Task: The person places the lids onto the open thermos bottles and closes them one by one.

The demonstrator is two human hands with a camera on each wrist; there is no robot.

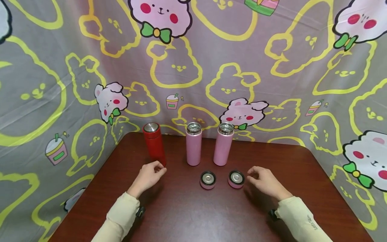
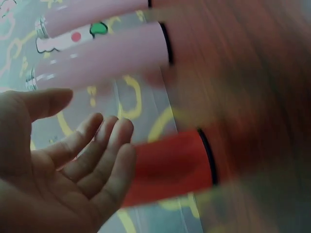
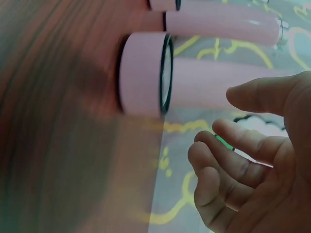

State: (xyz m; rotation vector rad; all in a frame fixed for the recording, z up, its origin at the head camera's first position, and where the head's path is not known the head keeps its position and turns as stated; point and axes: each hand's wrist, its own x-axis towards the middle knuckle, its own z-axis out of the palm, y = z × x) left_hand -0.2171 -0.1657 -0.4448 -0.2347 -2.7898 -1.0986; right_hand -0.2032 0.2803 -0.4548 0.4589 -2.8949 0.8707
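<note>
My left hand point(image 1: 148, 175) hovers in front of the red thermos point(image 1: 155, 148), its fingers loosely bent around nothing. That thermos stands upright with its silver-topped lid on. To the right, my right hand point(image 1: 264, 179) is beside a pink lid point(image 1: 237, 179), thumb and fingers apart with nothing between them. A second pink lid point(image 1: 208, 180) lies to its left; both lids rest with their dark-ringed undersides up. Behind them two pink thermoses, a left one point(image 1: 193, 148) and a right one point(image 1: 222, 148), stand lidless, showing bare metal necks. In the right wrist view the nearer lid point(image 3: 141, 73) sits just past my fingertips.
A dark brown wooden table point(image 1: 193, 215) carries everything. Its back edge meets a grey cloth backdrop point(image 1: 193, 57) with cartoon prints, which also rises along the left and right sides. The three thermoses stand near that back edge.
</note>
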